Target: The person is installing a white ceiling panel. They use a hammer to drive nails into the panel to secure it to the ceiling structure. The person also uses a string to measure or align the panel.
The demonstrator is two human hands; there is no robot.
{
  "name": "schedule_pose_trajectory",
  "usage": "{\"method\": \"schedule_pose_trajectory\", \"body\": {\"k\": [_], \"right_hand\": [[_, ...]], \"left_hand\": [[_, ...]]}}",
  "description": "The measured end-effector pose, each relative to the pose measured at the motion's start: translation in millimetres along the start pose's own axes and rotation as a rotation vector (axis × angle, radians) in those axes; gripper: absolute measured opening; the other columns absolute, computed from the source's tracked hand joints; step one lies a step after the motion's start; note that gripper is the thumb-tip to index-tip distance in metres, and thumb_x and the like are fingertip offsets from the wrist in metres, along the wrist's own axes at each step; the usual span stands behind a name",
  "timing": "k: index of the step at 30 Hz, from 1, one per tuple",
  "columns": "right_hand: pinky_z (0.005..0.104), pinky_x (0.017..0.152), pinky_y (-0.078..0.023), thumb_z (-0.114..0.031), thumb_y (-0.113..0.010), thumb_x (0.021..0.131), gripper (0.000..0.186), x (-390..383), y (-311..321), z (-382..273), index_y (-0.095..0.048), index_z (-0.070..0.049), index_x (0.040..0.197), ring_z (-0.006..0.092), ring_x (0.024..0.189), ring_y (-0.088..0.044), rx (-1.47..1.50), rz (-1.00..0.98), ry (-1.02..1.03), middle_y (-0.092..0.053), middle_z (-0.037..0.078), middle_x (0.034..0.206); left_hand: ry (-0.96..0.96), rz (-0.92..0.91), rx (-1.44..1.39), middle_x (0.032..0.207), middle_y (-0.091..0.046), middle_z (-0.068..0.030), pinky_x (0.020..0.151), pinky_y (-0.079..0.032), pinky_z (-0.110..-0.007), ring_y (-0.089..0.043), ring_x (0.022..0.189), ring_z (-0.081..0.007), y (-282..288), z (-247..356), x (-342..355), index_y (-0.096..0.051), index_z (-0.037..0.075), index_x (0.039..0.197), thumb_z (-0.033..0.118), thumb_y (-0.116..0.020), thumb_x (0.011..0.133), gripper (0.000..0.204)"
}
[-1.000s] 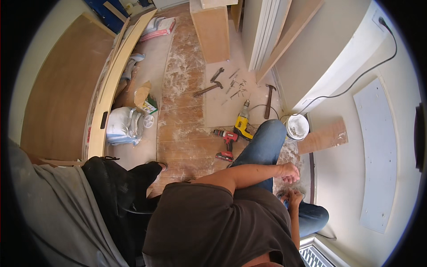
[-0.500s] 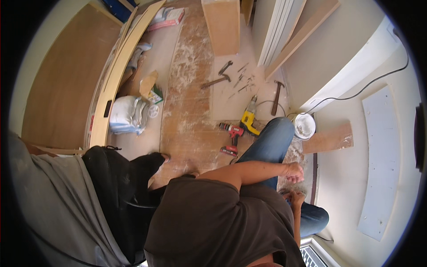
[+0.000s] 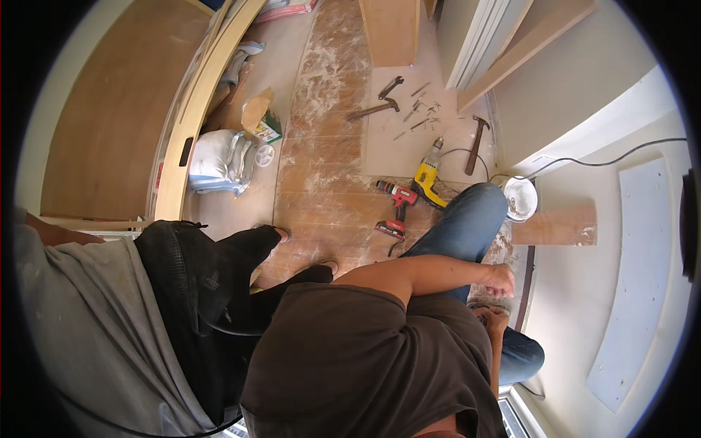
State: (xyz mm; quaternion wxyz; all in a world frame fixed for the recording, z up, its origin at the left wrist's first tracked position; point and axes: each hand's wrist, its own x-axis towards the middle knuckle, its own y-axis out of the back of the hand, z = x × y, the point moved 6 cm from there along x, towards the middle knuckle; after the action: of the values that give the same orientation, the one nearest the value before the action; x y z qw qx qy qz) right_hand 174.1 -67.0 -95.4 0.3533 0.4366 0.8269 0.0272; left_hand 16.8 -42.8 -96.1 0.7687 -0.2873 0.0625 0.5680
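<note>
My left hand (image 3: pixel 500 280) hangs past my left knee, fingers curled in, and nothing shows in it. Just below, my right hand (image 3: pixel 494 320) is closed near my foot; whatever its fingers pinch, if anything, is too small and hidden to name. Beyond my bent left knee, a yellow corded drill (image 3: pixel 426 177) lies on the floor beside a red cordless drill (image 3: pixel 400 206). A hammer (image 3: pixel 476 146) rests farther off to the right. Another hammer (image 3: pixel 374 110) and an adjustable wrench (image 3: pixel 391 88) lie near several loose bits (image 3: pixel 418 111).
A person in a grey shirt (image 3: pixel 95 321) and black shorts is close on my left. Long boards (image 3: pixel 197 87) lean at the left. A white bucket (image 3: pixel 521 198) stands by the right wall, near a wooden panel (image 3: pixel 558 223). A cable (image 3: pixel 613 150) runs along that wall. A white sack (image 3: pixel 217 157) lies left.
The view has shifted, so the floor and tools sit farther right and higher. My hands keep nearly the same pose. More of the other person's feet shows. No tool has visibly moved.
</note>
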Motion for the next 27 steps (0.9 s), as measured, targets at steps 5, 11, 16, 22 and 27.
{"method": "schedule_pose_trajectory", "body": {"k": [5,11,16,22,27], "right_hand": [[0.0225,0.049,-0.037,-0.01,-0.062,0.072,0.015,9.2,5.6,20.4,-0.07,0.002,0.067,0.0064,0.051,-0.05,-0.071,0.072,-0.041,-0.064,0.002,0.062],[0.0269,0.049,-0.042,-0.01,-0.062,0.074,0.016,16.5,8.3,36.3,-0.064,0.006,0.074,0.0113,0.054,-0.055,-0.026,0.125,0.013,-0.064,0.008,0.065],[0.028,0.05,-0.044,-0.011,-0.063,0.075,0.017,18.8,9.5,33.8,-0.062,0.005,0.071,0.0122,0.055,-0.055,-0.096,0.115,0.019,-0.064,0.008,0.064],[0.0273,0.049,-0.043,-0.01,-0.065,0.076,0.015,20.7,9.9,42.2,-0.06,0.003,0.071,0.0114,0.054,-0.054,-0.047,0.116,-0.004,-0.063,0.007,0.063],[0.027,0.051,-0.042,-0.007,-0.064,0.076,0.013,9.8,-1.3,45.0,-0.063,0.003,0.068,0.0117,0.055,-0.054,0.05,0.132,-0.042,-0.064,0.007,0.064]], "left_hand": [[0.001,-0.027,0.023,0.086,-0.071,-0.0069,0.055,-0.05,-0.031,-0.068,0.069,-0.0176,-3.1,1.6,-0.5,-0.07,0.003,0.103,0.022,-0.081,0.077,0.034],[-0.001,-0.011,0.031,0.085,-0.07,-0.0071,0.052,-0.048,-0.031,-0.067,0.066,-0.0178,-1.9,3.9,-2.1,-0.071,0.003,0.1,0.021,-0.081,0.076,0.031],[-0.002,-0.021,0.004,0.083,-0.07,-0.007,0.043,-0.043,-0.03,-0.065,0.059,-0.0169,-3.9,-2.2,7.9,-0.071,0.005,0.093,0.019,-0.081,0.076,0.025],[-0.004,0.005,0.007,0.082,-0.07,-0.0064,0.043,-0.042,-0.03,-0.063,0.057,-0.016,-4.6,-1.4,5.2,-0.071,0.004,0.092,0.019,-0.083,0.075,0.026],[-0.041,-0.119,0.082,0.083,-0.071,-0.0101,0.054,-0.051,-0.031,-0.068,0.067,-0.0169,-7.2,-0.9,-1.7,-0.07,-0.001,0.105,0.023,-0.08,0.077,0.038]]}}
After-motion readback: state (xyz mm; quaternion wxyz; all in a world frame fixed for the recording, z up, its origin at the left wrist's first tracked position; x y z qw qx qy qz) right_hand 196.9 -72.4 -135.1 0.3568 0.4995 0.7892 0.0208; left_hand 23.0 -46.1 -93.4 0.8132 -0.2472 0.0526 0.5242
